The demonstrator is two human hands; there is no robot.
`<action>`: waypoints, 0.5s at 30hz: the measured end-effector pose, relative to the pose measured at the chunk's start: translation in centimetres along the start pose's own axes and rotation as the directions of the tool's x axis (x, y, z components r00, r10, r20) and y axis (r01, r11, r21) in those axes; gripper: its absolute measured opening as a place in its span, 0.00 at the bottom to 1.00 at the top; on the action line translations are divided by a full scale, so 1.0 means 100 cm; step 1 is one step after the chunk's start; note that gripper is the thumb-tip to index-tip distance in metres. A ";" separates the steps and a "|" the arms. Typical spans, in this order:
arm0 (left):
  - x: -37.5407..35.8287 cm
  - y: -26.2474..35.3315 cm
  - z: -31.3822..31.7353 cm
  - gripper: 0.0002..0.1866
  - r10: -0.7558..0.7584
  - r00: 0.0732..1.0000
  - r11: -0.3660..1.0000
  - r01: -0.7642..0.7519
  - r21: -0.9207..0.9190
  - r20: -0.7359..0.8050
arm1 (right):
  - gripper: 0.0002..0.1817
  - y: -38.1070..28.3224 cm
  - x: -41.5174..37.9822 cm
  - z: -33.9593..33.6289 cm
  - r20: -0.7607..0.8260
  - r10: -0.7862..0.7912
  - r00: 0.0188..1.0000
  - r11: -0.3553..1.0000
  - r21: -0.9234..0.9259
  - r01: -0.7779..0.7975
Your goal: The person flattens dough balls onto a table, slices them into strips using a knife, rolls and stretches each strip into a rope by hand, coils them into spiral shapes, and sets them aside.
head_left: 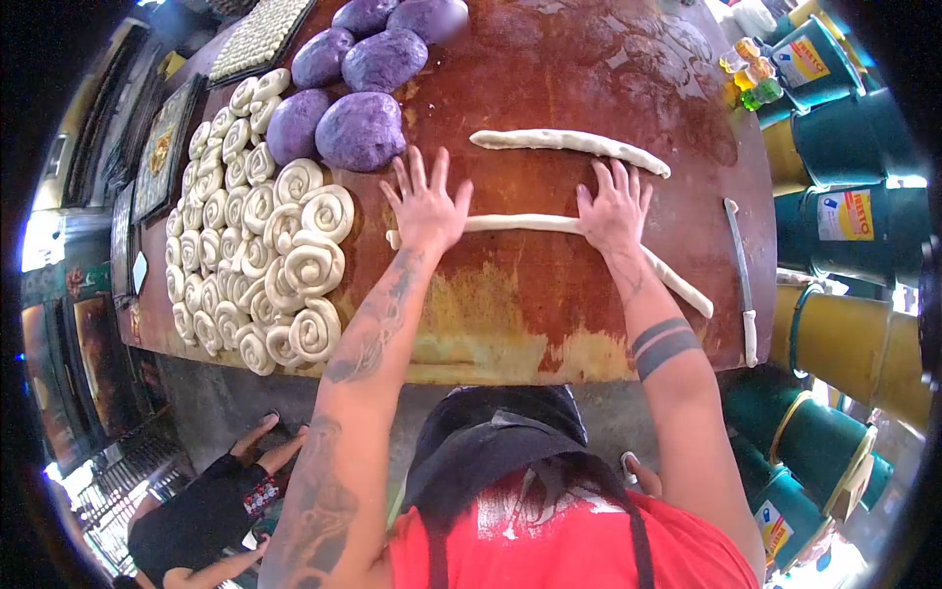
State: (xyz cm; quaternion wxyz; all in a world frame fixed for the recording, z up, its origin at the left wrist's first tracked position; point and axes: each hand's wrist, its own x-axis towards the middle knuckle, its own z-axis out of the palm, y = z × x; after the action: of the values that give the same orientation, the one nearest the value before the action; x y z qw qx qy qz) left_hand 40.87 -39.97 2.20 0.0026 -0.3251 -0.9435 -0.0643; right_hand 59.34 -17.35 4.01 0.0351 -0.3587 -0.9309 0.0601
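A long white dough rope (pixel 520 224) lies across the brown table. My left hand (pixel 429 208) is flat on it near its left end, fingers spread. Farther right, my right hand (pixel 614 208) presses on the same rope, fingers stretched out, and the rope's end slants away past my wrist. Just beyond my right fingertips lies a second, thicker dough strip (pixel 569 143). Coiled dough spirals (pixel 312 263) sit in a crowded group left of my left hand. Large purple dough balls (pixel 360 133) rest beyond it.
A long thin scraper or knife (pixel 738 250) lies along the table's right side. Stacked green and yellow buckets (pixel 852 228) stand past that edge. A tray of small pieces (pixel 260 37) is at the far left. Another person (pixel 201 510) is at the lower left.
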 end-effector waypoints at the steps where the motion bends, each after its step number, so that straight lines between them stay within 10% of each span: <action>1: -0.013 0.002 -0.007 0.39 0.037 0.995 0.999 -0.039 0.013 0.090 | 0.36 0.006 -0.014 0.000 -0.025 -0.017 1.000 1.000 0.017 0.018; 9: -0.232 0.003 -0.051 0.47 0.203 0.941 0.966 -0.146 -0.214 0.272 | 0.46 0.059 -0.238 -0.028 0.205 -0.195 0.959 0.975 0.149 0.167; 15: -0.158 -0.013 -0.029 0.37 0.111 0.985 0.990 -0.121 0.072 0.132 | 0.37 0.093 -0.112 -0.027 0.146 -0.262 0.954 0.964 -0.017 0.267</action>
State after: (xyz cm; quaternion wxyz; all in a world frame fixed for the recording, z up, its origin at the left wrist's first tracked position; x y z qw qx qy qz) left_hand 52.45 -50.98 4.15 -0.0408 -0.3827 -0.9229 -0.0056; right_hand 74.14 -17.78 5.15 -0.0301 -0.2263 -0.9715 0.0633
